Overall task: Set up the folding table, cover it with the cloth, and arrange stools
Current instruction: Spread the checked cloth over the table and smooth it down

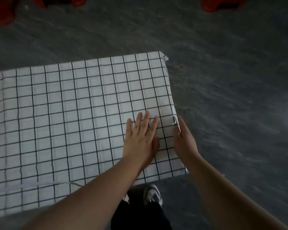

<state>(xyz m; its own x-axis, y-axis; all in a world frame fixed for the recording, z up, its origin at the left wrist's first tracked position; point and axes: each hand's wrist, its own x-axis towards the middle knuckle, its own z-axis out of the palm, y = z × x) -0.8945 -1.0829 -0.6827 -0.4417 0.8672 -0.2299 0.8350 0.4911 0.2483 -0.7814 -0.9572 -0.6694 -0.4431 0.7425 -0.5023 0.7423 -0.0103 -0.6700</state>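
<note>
Cloth (76,123) looks thin, light, slidey on counter. Left hand (140,138) flat, fingers spread, pinning it; right hand (184,138) open along side edge. Tug by hem.

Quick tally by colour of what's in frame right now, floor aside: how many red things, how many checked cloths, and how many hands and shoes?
Red things, probably stools, cut off by the top edge: 3 (far left, upper left, upper right)
White cloth with black grid: 1
Hands: 2 (left hand, right hand)
Shoe: 1
Total: 7
</note>
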